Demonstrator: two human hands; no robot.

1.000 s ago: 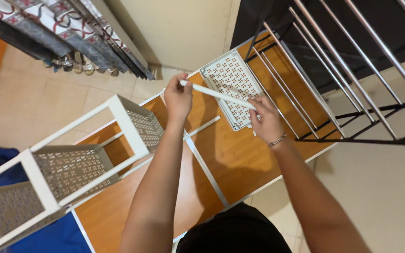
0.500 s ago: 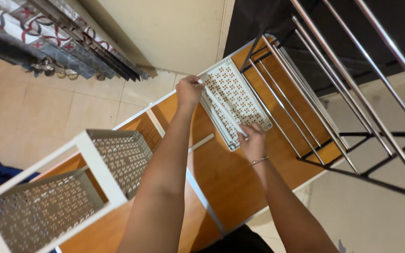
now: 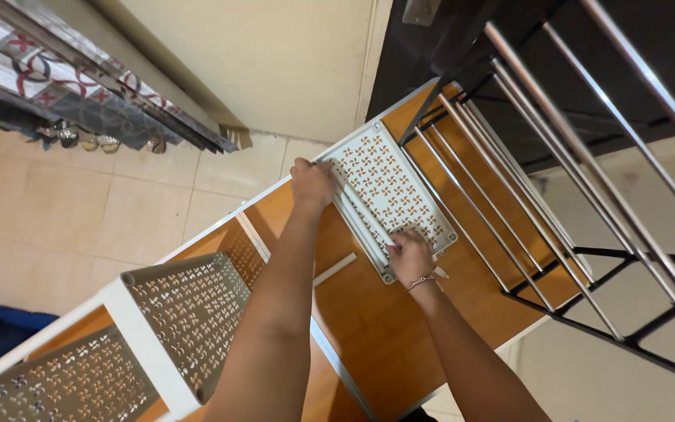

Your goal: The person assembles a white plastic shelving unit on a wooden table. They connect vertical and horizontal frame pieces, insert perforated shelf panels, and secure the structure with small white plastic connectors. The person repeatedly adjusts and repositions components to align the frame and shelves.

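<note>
Head view: two hands, left (image 3: 312,184), right (image 3: 412,254), grip one perforated panel (image 3: 388,191).

Single head-worn view, looking steeply down along the wearer's two forearms, which enter from the bottom edge and reach away toward the frame's centre. The left hand (image 3: 312,184) and right hand (image 3: 412,256) lie at arm's length, on a white perforated panel (image 3: 388,191) over an orange-brown board (image 3: 376,328). The frame is rolled, so floor tiles (image 3: 80,211) and metal railing bars (image 3: 587,141) run diagonally. No second view exists.
</note>
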